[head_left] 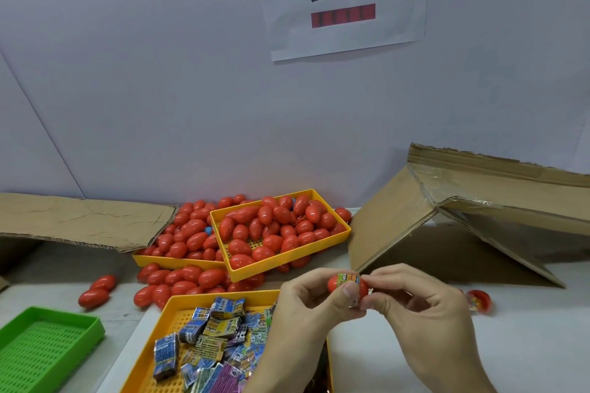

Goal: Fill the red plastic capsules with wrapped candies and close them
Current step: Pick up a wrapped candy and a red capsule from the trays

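- Two hands met above the near yellow tray [178,306], just over its right edge.
- The left hand [306,309] pinched a red capsule [338,285] between thumb and curled fingers; the thumb lay across the capsule's front.
- The right hand [424,313] pinched the same capsule from the other side, its fingertips at a wrapped candy [348,277] that sat in the capsule's top.
- Whether the capsule was one half or two joined halves could not be told.
- The near tray held a heap of wrapped candies [210,338] in blue, yellow and purple wrappers.
- Behind it, two more yellow trays [319,252], one stacked askew on the other, were heaped with red capsules [274,226]; more lay loose on the table around them.
- A green tray [92,332] sat at the near left.
- An open capsule half [479,298] with coloured contents lay right of the hands.
- Flattened cardboard [415,226] leaned at the right.
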A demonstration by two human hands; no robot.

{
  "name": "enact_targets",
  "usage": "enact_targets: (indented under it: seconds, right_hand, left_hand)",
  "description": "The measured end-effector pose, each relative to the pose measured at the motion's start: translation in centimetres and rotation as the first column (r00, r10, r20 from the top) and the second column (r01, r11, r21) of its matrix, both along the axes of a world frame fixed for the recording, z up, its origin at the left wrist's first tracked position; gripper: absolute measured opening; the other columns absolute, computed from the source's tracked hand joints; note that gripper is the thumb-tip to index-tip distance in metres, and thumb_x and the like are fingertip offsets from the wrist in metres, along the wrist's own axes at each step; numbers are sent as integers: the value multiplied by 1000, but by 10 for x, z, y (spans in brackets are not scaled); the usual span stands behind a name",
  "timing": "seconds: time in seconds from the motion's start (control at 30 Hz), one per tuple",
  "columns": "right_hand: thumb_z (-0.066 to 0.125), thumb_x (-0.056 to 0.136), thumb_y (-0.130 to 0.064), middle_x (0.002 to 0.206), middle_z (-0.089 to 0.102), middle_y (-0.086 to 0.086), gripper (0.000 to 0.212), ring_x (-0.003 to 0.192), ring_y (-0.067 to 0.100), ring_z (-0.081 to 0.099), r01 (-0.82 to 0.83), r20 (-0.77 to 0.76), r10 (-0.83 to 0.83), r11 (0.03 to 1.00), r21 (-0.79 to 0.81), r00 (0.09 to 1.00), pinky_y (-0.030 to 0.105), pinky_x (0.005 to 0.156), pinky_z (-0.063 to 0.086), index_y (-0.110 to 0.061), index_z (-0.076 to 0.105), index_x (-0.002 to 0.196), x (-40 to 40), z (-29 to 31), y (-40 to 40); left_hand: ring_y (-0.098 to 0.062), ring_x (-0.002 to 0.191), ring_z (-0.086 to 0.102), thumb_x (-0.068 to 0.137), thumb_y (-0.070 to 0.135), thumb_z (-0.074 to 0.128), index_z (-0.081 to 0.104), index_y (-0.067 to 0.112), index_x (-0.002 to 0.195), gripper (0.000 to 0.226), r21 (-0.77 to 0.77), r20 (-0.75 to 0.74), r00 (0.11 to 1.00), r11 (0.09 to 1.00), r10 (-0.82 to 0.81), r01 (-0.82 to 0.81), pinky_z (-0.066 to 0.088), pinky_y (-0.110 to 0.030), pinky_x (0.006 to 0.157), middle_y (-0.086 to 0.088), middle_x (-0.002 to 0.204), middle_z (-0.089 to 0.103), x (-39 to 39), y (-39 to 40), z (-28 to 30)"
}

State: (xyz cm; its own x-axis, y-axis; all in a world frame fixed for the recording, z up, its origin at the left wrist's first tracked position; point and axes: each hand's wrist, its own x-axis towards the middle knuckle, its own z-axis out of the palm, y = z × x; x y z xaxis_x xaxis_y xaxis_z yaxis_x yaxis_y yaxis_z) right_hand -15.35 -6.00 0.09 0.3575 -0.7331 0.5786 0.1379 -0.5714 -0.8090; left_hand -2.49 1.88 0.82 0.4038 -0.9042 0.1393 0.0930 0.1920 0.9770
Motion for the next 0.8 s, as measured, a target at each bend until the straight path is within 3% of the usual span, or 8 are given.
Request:
enact_targets:
  seconds: [0.17, 0.37, 0.47, 0.53, 0.63, 0.8]
  right_hand:
    - [75, 60, -22, 84, 74, -12, 33, 86, 12, 69, -34, 30, 31, 994, 108, 999, 18, 65, 57, -46, 76, 82, 2, -3, 3]
    - [74, 58, -30, 76, 74, -7, 13, 77, 4, 68, -66, 48, 52, 940, 334, 997, 12, 56, 52, -30, 77, 71, 5, 0, 4]
    - [71, 54, -47, 73, 73, -1, 26, 68, 11, 67, -82, 43, 70, 891, 448, 997, 19, 54, 53, -28, 77, 71, 6, -2, 1]
    - [71, 51, -52, 75, 74, 2, 31, 71, 17, 68, -112, 54, 99, 852, 511, 994, 27, 61, 56, -34, 78, 75, 8, -2, 1]
    - [70, 49, -56, 76, 74, 3, 35, 71, 15, 69, -145, 78, 122, 826, 545, 989, 29, 64, 54, -41, 76, 81, 10, -3, 3]
    - [71, 50, -56, 76, 74, 6, 38, 74, 22, 69, -147, 81, 123, 793, 592, 989, 33, 67, 54, -36, 77, 82, 11, -5, 4]
  left_hand:
    - [-29, 87, 73, 54, 60, 88, 77, 18, 96, 60, -37, -3, 999, 998, 43, -43, 59, -32, 73, -10, 92, 74, -2, -1, -1]
    - [-25, 79, 73, 68, 58, 81, 77, 24, 92, 42, -34, 47, 995, 996, 88, -86, 59, -29, 66, -7, 87, 75, -6, -3, 2]
    - [-24, 83, 71, 73, 43, 82, 75, 28, 100, 32, -25, 129, 990, 998, 58, -55, 59, -31, 67, -3, 95, 73, -3, -2, 2]
    - [-24, 88, 69, 76, 36, 82, 71, 28, 106, 32, -32, 225, 971, 997, 77, -71, 58, -30, 66, 1, 97, 72, -3, -2, 0]
    - [-24, 89, 68, 74, 33, 76, 69, 22, 107, 35, -60, 287, 951, 993, 117, -104, 58, -30, 65, 4, 95, 73, -3, -2, -1]
    - [-20, 89, 69, 72, 31, 76, 67, 19, 104, 36, -67, 321, 937, 991, 135, -120, 59, -29, 68, 8, 91, 71, -4, -2, -3]
